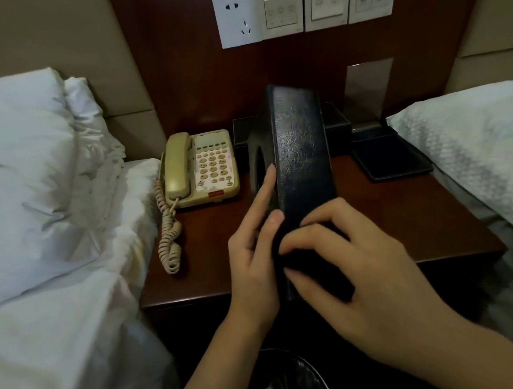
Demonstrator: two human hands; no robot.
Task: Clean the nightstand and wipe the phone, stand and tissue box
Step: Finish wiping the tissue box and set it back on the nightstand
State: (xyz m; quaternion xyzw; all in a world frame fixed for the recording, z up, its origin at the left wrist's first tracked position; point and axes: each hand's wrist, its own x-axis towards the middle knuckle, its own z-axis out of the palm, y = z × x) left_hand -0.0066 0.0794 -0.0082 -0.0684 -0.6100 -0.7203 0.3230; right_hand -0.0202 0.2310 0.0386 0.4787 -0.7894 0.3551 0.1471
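We see a white pillow [13, 177] and rumpled bedding [74, 343] at the left of the frame, a quilted white pillow [480, 149] at the right, a wall socket [237, 19] beside three switch plates [329, 0] at the top, and a wastebasket [289, 385] at the bottom centre.

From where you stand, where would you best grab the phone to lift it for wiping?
Probably by the base's long sides, coming from above. The phone lies flat on the nightstand, its handset resting on the left half, so lifting by the handset would leave the base behind. Both hands now hold the dark box.
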